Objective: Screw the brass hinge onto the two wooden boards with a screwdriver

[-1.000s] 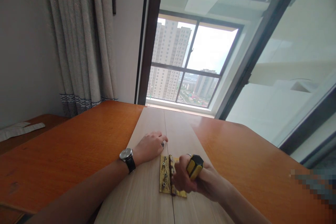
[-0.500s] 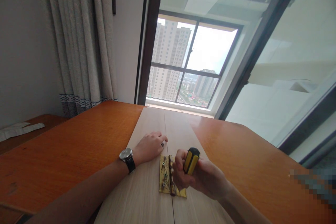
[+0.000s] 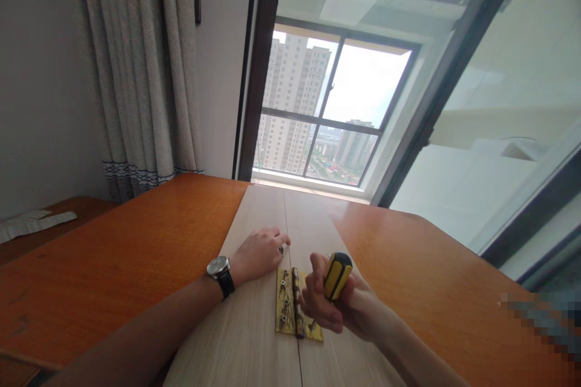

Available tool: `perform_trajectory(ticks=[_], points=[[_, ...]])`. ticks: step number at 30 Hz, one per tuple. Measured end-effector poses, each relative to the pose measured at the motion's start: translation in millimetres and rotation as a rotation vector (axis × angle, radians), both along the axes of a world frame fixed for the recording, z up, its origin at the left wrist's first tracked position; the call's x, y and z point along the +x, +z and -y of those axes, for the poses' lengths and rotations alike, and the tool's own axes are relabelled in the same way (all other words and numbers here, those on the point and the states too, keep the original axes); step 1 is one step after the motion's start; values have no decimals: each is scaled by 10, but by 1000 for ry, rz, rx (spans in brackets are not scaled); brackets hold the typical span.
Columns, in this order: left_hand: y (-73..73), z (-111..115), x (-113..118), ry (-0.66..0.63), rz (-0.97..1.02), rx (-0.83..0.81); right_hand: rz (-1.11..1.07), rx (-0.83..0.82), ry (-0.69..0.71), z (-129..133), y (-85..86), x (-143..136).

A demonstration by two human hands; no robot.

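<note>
- The right hand (image 3: 338,308), low and just right of centre in the frame, is wrapped tight around the yellow-and-black plastic handle of a screwdriver (image 3: 336,275); its thin metal tip slants down to the right leaf of the flat brass hinge (image 3: 295,311).
- The hinge lies across the seam between two pale wooden boards (image 3: 267,217) laid side by side on the orange-brown wooden table (image 3: 136,254); screws show in its left leaf.
- The left hand (image 3: 258,254), a silver wristwatch with a black strap (image 3: 220,269) on its wrist, rests flat on the left board just above the hinge, fingers loosely curled, holding nothing I can make out.
- By my reading, a screw in the right leaf is being driven; the tip needs to stay seated and upright while turning.
- No containers show.
</note>
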State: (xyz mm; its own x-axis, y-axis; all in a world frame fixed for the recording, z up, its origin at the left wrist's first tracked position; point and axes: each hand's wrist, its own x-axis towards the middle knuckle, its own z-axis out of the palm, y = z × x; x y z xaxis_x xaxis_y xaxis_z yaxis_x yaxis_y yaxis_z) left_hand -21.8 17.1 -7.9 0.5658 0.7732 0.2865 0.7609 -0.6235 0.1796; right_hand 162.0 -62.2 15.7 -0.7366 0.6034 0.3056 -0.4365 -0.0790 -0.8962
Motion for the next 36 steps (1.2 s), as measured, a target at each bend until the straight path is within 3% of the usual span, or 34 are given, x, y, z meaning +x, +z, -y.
perform_trajectory(ticks=[5, 10, 17, 26, 36], points=[[8, 10, 7, 2, 3, 11, -10, 32, 113, 57, 72, -41], [-5, 4, 8, -2, 28, 20, 18, 106, 38, 90, 127, -126], [-22, -16, -3, -5, 32, 11, 6, -12, -64, 37, 75, -97], [6, 2, 0, -1, 8, 6, -21, -71, 79, 0, 48, -55], [16, 7, 2, -10, 34, 11, -30, 1, 58, 9, 6, -45]])
